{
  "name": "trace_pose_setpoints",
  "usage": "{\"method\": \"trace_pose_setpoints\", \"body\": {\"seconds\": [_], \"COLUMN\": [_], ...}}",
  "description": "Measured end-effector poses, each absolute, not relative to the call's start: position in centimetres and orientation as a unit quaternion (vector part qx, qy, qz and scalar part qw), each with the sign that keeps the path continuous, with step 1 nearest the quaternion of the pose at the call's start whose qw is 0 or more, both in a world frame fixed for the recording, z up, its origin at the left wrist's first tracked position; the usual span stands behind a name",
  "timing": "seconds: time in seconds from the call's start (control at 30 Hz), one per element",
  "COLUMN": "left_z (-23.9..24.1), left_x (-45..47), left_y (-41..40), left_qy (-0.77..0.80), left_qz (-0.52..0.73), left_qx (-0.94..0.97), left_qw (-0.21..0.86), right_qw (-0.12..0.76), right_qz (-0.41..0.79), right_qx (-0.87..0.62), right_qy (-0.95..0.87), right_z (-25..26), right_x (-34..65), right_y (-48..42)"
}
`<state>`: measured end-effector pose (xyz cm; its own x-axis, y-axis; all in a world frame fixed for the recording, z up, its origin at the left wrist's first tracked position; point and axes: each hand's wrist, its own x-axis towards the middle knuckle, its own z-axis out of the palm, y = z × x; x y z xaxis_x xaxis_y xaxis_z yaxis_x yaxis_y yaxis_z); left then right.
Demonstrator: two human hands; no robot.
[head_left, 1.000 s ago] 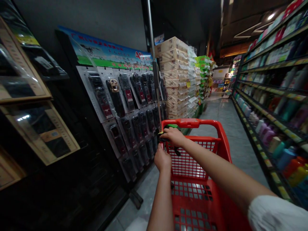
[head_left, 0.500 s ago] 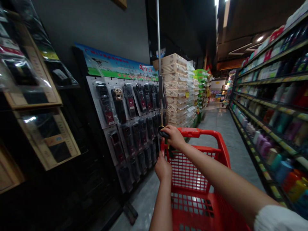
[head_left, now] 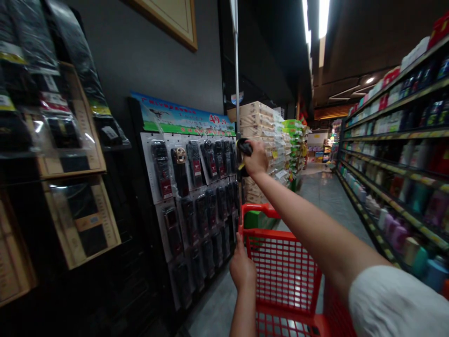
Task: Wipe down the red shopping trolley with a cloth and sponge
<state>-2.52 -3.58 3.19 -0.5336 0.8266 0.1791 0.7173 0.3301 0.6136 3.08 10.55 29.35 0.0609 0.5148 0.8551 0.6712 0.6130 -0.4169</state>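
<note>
A thin metal pole [head_left: 237,79] stands upright at the left corner of a red shopping cart [head_left: 280,271]. My right hand [head_left: 257,158] reaches across, closed on a black rounded object [head_left: 244,147] with a yellow part, held against the pole; I cannot tell its exact kind. Lower down, my left hand [head_left: 242,267] is closed at the cart's corner, near the pole's foot. One of its fingers points up along the pole. What its other fingers grip is hidden.
Packaged belts [head_left: 194,164] hang on a rack at the left, beside boxed belts [head_left: 79,220] on a dark wall. Stacked cartons [head_left: 256,121] stand beyond the pole. A long shelf of bottles [head_left: 396,224] lines the right side of the aisle floor [head_left: 312,180].
My right hand has moved up along the pole with the black object, away from the cart's handle. The left hand stays by the cart's corner. The view has tilted upward.
</note>
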Motion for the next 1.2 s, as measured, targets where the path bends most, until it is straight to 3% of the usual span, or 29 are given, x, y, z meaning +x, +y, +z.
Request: {"method": "trace_pose_setpoints", "body": {"seconds": [0.1, 0.2, 0.47, 0.77, 1.03, 1.2], "left_z": [3.5, 3.7, 3.8, 3.3, 4.1, 5.2], "left_x": [-2.4, -2.3, -2.0, -1.7, -1.4, -1.2], "left_y": [-3.8, -3.9, -3.7, -3.2, -3.3, -3.5], "left_qy": [0.811, 0.811, 0.816, 0.811, 0.823, 0.826], "left_qz": [0.330, 0.323, 0.312, 0.342, 0.333, 0.400], "left_qx": [0.476, 0.479, 0.479, 0.468, 0.447, 0.371], "left_qw": [0.085, 0.089, 0.090, 0.080, 0.107, 0.139], "right_qw": [0.650, 0.630, 0.535, 0.334, 0.100, 0.115], "right_qz": [-0.090, -0.088, -0.098, -0.040, -0.070, -0.095], "right_qx": [-0.391, -0.354, -0.405, -0.395, -0.305, -0.364], "right_qy": [-0.645, -0.686, -0.735, -0.855, -0.945, -0.920], "right_z": [33.6, 34.3, 24.8, 10.8, 10.5, 9.5], "right_x": [1.8, 0.5, 0.2, 3.4, 7.3, 7.0], "right_y": [13.0, 14.1, 11.0, 9.5, 7.4, 4.6]}}
